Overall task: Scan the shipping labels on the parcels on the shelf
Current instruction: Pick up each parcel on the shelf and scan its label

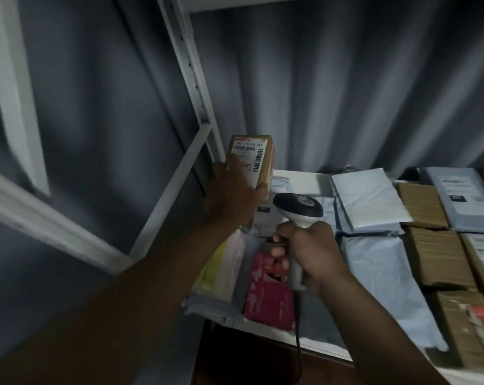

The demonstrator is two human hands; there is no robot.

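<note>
My left hand (232,190) grips a small brown cardboard parcel (263,151) and holds it upright above the shelf's left end. Its white shipping label (249,157), printed with barcodes, faces me. My right hand (310,251) grips the handle of a white barcode scanner (297,209) with a dark head. The scanner sits just below and right of the parcel, and its black cable hangs down past the shelf edge.
The white shelf (299,176) carries several parcels: grey poly mailers (371,201), brown cardboard boxes (435,257), a red and pink package (268,295) and a pale yellow-marked bag (224,268). A white perforated upright (190,73) stands at the left. Grey corrugated wall lies behind.
</note>
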